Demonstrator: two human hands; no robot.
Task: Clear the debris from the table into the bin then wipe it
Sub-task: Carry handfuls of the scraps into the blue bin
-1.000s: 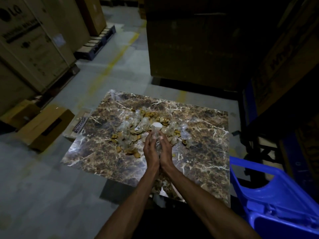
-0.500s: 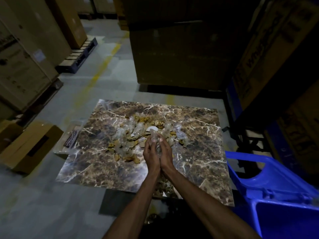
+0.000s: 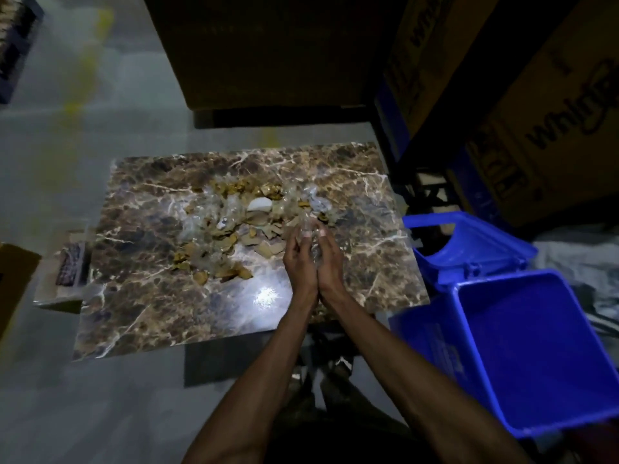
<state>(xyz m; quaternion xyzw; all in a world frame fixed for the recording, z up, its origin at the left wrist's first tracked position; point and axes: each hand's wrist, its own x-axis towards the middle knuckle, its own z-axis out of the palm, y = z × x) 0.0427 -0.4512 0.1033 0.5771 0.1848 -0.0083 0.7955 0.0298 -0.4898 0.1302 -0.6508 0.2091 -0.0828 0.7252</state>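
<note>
A scatter of debris (image 3: 231,226), made up of tan and yellow-brown torn scraps, crumpled clear plastic film and one white curved shard, is lying across the middle of the brown marble-patterned bench (image 3: 140,296), reaching toward its far edge. A bright glare spot is shining on the bench surface near the front edge.

The left hand (image 3: 298,259) and the right hand (image 3: 330,259) are pressing together heel to heel above the right half of the bench, at the right end of the pile. Their fingers (image 3: 322,234) are cupping a bundle of crumpled clear plastic (image 3: 313,244) between the palms, gripping it from both sides.

The open blue plastic bin (image 3: 522,349) is standing on the floor just off the bench's front right corner, with its hinged blue lid (image 3: 469,249) hanging back beside the right edge.

Large brown cardboard cartons (image 3: 549,105) are standing behind the bin; dark lettering on one is reading roughly "Whirl", cut off by the frame, and the smaller print is too blurred to read.
</note>
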